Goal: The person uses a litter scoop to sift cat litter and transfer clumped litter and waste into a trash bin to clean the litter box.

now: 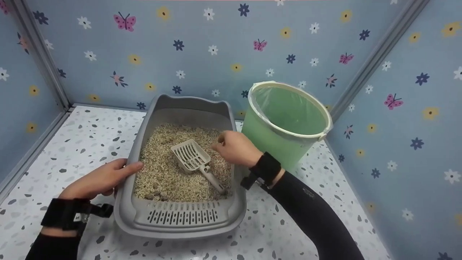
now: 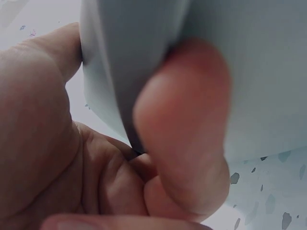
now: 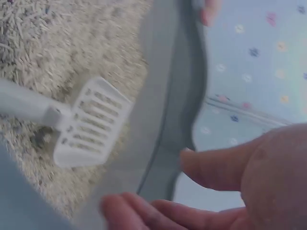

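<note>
A grey litter box (image 1: 180,231) stands on the floor, filled with pale pellet litter (image 1: 162,144). My left hand (image 1: 101,178) grips its left rim, thumb over the edge and fingers curled against the outer wall, as the left wrist view shows close up. On the litter lies a beige slotted scoop (image 1: 191,155), its handle slanting toward the box's front right corner. Above the right side of the box is my right hand (image 1: 238,148), with nothing in it. In the right wrist view its thumb (image 3: 216,167) and loosely bent fingers stand apart. Several dark clumps (image 1: 155,195) lie near the front left.
A green bucket (image 1: 274,144) with a pale rim and a clear liner stands right behind the box's right side. Blue panels (image 1: 216,47) with flowers and butterflies enclose the back and both sides. The floor (image 1: 97,137) is white with grey speckles.
</note>
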`<state>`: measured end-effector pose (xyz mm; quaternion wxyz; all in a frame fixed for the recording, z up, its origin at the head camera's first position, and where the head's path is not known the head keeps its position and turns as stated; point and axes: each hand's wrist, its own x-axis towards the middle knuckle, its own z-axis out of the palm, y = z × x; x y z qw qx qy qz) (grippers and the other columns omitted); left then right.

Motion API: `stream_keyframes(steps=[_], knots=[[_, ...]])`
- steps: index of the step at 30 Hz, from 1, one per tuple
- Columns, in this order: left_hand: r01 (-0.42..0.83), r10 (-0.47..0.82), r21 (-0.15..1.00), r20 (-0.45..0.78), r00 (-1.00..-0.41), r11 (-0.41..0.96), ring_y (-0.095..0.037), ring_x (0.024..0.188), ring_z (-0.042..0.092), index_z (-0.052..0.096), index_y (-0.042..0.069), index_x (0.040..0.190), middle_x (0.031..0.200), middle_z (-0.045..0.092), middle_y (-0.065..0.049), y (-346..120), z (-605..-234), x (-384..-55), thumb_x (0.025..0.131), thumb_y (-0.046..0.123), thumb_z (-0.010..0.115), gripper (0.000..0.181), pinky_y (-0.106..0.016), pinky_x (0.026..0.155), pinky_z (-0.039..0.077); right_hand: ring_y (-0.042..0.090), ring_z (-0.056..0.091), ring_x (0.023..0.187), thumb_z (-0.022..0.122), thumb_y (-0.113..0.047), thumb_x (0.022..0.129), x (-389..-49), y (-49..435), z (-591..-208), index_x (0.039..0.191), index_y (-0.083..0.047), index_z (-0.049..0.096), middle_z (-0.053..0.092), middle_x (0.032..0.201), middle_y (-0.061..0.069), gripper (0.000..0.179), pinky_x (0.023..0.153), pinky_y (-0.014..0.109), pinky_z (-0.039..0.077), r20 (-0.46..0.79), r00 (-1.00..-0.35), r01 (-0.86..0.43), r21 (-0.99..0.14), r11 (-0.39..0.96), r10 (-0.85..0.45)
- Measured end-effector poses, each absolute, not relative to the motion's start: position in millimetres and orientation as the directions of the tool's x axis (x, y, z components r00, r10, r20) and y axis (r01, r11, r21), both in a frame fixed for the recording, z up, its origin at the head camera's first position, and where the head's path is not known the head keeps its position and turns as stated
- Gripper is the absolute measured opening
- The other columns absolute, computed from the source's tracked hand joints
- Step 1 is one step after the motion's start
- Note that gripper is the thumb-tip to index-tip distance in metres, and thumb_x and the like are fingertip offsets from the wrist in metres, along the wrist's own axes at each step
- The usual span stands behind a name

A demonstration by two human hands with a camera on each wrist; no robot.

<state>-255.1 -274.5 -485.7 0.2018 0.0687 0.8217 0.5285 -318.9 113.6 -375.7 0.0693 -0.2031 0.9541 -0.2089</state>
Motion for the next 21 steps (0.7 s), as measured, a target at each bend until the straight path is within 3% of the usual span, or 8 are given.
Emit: stream_keyframes(steps=[3,9,17,21], knots=[[-0.103,0.322,0.895,-0.261,-0.91,0.435,-0.008,0.051,0.032,0.049,-0.002,0.133,0.077,0.058,-0.003,-275,-487,-255,0.117,0.059,0.049,0.063,-0.023,0.046,0.029,0.014,0.067,0.073,0.071,-0.035,0.111,-319,129,-373,0.116,-0.003,0.077,0.076,0.097,0.006,0.033,0.068,0.033,0.058,0.034,-0.921,-0.359,-0.466,0.809,-0.389],[-0.107,0.318,0.893,-0.265,-0.91,0.438,-0.008,0.052,0.033,0.049,-0.001,0.133,0.077,0.058,-0.002,-276,-486,-254,0.117,0.059,0.049,0.062,-0.024,0.047,0.03,0.024,0.064,0.073,0.064,-0.031,0.115,-314,152,-391,0.1,-0.006,0.071,0.067,0.083,0.006,0.03,0.069,0.044,0.057,0.141,-0.948,-0.318,-0.412,0.854,-0.285],[-0.106,0.323,0.904,-0.255,-0.911,0.413,-0.008,0.052,0.031,0.049,-0.001,0.126,0.074,0.052,-0.001,-273,-485,-253,0.116,0.059,0.05,0.061,-0.023,0.047,0.028,0.046,0.07,0.077,0.051,-0.018,0.118,-300,171,-429,0.083,-0.005,0.062,0.063,0.075,0.016,0.039,0.072,0.062,0.058,0.197,-0.944,-0.315,-0.308,0.898,-0.264],[-0.114,0.317,0.897,-0.267,-0.91,0.427,-0.009,0.053,0.032,0.049,-0.001,0.126,0.075,0.052,-0.002,-273,-484,-252,0.116,0.061,0.049,0.062,-0.023,0.047,0.029,0.047,0.071,0.082,0.05,-0.016,0.116,-300,178,-448,0.081,-0.004,0.066,0.068,0.081,0.02,0.041,0.076,0.062,0.059,0.15,-0.961,-0.274,-0.364,0.89,-0.234]])
